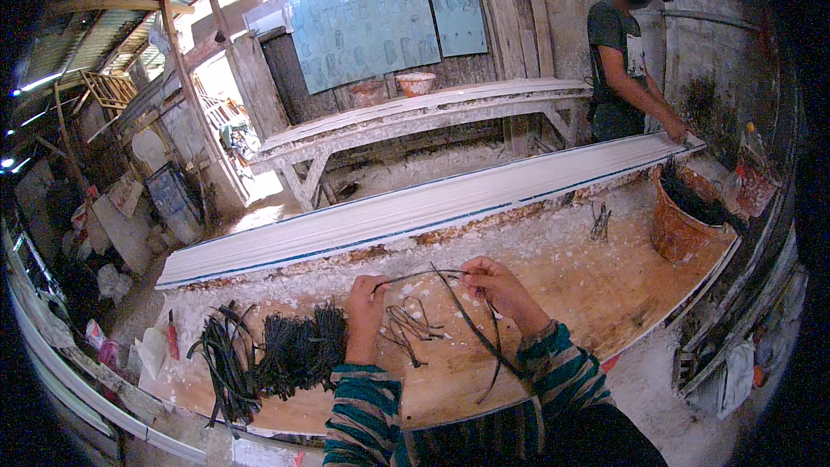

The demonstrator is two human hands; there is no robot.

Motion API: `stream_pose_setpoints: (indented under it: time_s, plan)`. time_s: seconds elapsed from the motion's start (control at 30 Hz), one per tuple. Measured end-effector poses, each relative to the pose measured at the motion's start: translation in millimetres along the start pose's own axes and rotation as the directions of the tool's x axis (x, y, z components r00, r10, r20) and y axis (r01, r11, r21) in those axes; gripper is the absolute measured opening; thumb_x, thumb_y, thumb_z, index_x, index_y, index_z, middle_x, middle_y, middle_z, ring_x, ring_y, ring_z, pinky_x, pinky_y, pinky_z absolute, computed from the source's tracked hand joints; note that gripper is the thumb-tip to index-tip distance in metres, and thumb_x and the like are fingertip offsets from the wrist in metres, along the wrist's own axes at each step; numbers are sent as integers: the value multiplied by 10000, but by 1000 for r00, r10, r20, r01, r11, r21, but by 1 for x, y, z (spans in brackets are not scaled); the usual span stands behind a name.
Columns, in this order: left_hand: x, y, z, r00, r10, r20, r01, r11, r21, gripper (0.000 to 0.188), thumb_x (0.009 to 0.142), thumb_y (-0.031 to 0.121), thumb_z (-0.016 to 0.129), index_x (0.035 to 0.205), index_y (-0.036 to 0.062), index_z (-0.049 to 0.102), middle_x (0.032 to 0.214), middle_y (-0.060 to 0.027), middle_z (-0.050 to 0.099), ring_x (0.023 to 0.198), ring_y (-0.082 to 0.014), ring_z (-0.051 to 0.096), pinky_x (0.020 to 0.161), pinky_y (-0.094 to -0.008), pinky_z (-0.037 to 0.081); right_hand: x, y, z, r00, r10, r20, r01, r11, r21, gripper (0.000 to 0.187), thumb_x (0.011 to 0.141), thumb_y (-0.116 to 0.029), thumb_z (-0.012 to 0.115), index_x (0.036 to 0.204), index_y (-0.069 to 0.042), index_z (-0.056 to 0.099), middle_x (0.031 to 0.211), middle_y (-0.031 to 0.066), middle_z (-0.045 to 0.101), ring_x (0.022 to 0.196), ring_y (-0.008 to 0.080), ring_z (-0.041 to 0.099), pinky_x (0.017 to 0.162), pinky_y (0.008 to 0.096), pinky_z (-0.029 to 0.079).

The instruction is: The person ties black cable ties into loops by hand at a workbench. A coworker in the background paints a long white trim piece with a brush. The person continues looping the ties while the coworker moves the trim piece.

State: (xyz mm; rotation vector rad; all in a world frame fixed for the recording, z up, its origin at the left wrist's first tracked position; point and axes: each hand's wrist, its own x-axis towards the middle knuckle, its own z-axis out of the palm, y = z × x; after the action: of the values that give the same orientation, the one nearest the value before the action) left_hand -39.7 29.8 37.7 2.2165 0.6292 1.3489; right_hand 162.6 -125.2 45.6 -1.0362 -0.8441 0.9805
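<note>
A thin black strip (424, 274), perhaps rubber, stretches between my two hands above the wooden board (553, 311). My left hand (367, 301) pinches its left end, and my right hand (500, 288) grips it on the right. Longer black strips (471, 322) hang below my right hand, crossing toward my right sleeve. A few thin, knotted strips (411, 329) lie on the board between my forearms. To the left of my left hand sit a thick pile of short dark strips (298, 348) and a looser heap of long black strips (229, 363).
Beyond the board runs a long white plaster-like slab (389, 212) with blue edges. An orange bucket (679, 229) holding dark strands stands at right, near a small strip bundle (600, 220). Another person (618, 69) reaches to the slab's far end. Behind is a whitened bench (415, 117).
</note>
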Motion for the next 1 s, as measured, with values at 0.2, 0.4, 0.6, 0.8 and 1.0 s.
stream_pose_setpoints:
  time_s: [0.2,0.4,0.6,0.8,1.0]
  plan:
    - [-2,0,1,998,-15,-64,22,993,119,119,736,14,571,846,33,614,786,-131,547,752,-277,546,667,-323,434,0,-2,-5,994,-34,-100,39,998,50,147,788,-135,586,915,-70,556,771,4,570,603,68,475,543,177,380]
    - [-3,-13,-2,970,-39,-240,75,987,142,121,749,3,553,855,17,611,773,-127,542,716,-273,540,650,-326,432,4,3,-9,989,-57,-139,48,996,-70,165,819,-191,567,898,-46,586,744,9,575,589,54,446,527,174,361]
    - [-1,-10,-5,960,-119,-252,150,983,106,124,772,19,546,876,19,614,753,-120,530,693,-251,528,632,-316,427,3,2,-13,985,-72,-154,83,994,66,187,831,-204,548,918,-46,598,712,-4,551,607,60,457,535,181,367]
    - [-3,-16,-5,962,-101,-256,150,971,184,132,785,45,536,885,38,621,768,-123,537,700,-262,532,634,-327,431,3,0,-14,986,-97,-137,139,928,345,156,836,-129,532,969,-50,547,706,-3,533,627,77,511,554,196,441]
    - [-5,-28,-3,975,-91,-203,139,961,240,147,774,33,524,881,46,624,788,-132,551,736,-295,538,665,-351,436,-2,-9,-11,983,-165,-81,184,893,410,195,832,-105,532,1018,-48,526,784,18,555,674,94,540,617,216,470]
